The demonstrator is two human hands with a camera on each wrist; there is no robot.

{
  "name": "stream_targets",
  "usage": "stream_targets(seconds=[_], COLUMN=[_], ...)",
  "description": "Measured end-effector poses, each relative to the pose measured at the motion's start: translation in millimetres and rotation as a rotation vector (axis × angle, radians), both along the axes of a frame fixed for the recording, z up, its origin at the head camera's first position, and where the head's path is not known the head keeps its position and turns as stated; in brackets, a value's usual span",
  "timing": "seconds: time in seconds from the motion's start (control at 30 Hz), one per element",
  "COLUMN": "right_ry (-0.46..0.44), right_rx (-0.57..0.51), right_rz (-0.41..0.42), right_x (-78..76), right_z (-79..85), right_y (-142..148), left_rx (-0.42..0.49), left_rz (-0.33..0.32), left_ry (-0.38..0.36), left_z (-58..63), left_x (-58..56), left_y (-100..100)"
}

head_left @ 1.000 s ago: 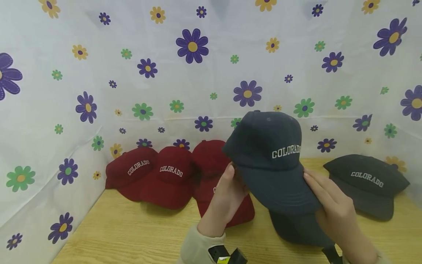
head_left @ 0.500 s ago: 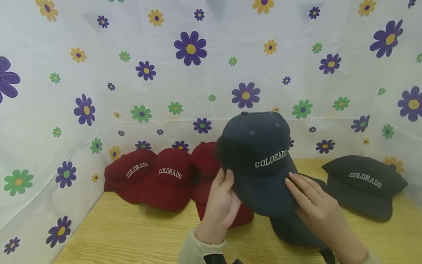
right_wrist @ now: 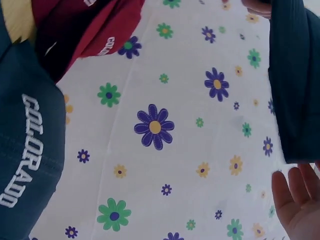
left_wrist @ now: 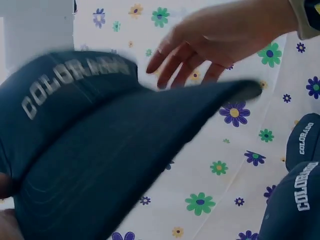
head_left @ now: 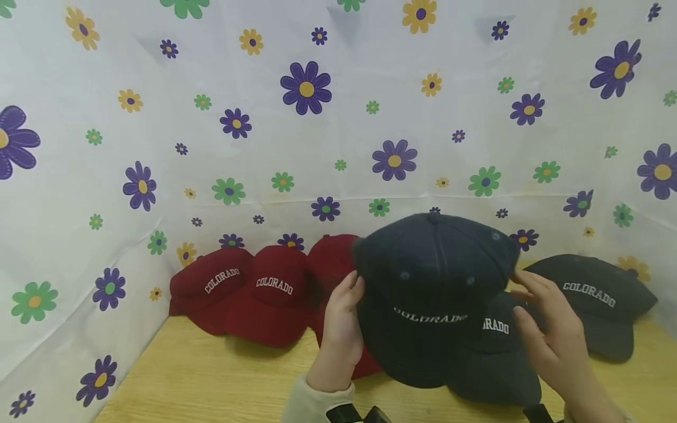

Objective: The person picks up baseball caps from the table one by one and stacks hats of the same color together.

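Above the worktop [head_left: 211, 382], a little right of its middle, I have a dark blue cap [head_left: 436, 276] raised clear of the surface, crown up, its brim pointing down toward the head camera and white COLORADO lettering across the front. My left hand [head_left: 341, 329] has its grip clenched on the cap's left side, thumb and fingers pinching the edge. My right hand [head_left: 555, 329] has its grip released, fingers loosely bent beside the cap's right edge; I cannot tell whether a fingertip touches it. Behind and below, partly covered by the raised one, I see a second dark cap [head_left: 499, 370] on the worktop, brim toward the near side. Toward the back right corner lies a third dark cap [head_left: 584, 294]. Three red caps stand along the back edge: one at the back left corner [head_left: 217, 282], one overlapping it [head_left: 275, 299], and one further right [head_left: 333, 258], partly hidden by my left hand and the raised cap. A white flowered sheet [head_left: 254, 153] rises behind the worktop.
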State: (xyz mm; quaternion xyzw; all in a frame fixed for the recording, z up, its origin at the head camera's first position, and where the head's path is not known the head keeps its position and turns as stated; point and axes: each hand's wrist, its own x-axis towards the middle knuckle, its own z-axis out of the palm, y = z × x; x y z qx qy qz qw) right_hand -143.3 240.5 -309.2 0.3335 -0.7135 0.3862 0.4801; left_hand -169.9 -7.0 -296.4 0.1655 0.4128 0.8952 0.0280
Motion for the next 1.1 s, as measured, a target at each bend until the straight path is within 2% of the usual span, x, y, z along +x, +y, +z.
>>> stream_targets(seconds=[0.1, 0.2, 0.33, 0.4, 0.53, 0.63, 0.7, 0.9, 1.0, 1.1], right_ry=[-0.070, -0.128, -0.262, -0.338, -0.475, -0.520, -0.526, -0.565, -0.593, -0.588], right_rx=[-0.122, -0.203, -0.218, -0.195, -0.151, -0.159, -0.188, -0.232, -0.235, -0.217], right_rz=[0.105, 0.356, 0.696, 0.764, 0.791, 0.844, 0.936, 1.187, 1.200, 1.117], right_x=[8.3, 13.4, 17.5, 18.2, 17.6, 16.3, 15.4, 15.1, 13.9, 12.6], right_z=[3.6, 7.6, 9.1, 8.0, 4.5, 1.8, -0.3, -2.4, -1.4, -0.1], right_y=[2.6, 4.3, 8.3, 10.9, 14.8, 16.3, 16.6, 16.1, 15.8, 17.2], left_rx=[-0.048, -0.146, -0.317, -0.409, -0.545, -0.596, -0.614, -0.598, -0.601, -0.635], left_rz=[-0.019, 0.024, 0.115, 0.161, 0.211, 0.216, 0.215, 0.191, 0.189, 0.225], left_ry=[0.126, 0.274, 0.408, 0.457, 0.532, 0.549, 0.534, 0.421, 0.401, 0.424], left_z=[-4.8, -6.9, -5.4, -4.0, -1.6, -2.0, -3.2, -7.0, -7.2, -6.4], left_x=[-0.1, -0.1, 0.4, 0.8, 1.3, -1.3, -4.3, -13.1, -14.8, -15.4], left_y=[-0.3, -2.1, -3.4, -3.4, -3.9, -5.1, -6.2, -7.9, -7.4, -7.3])
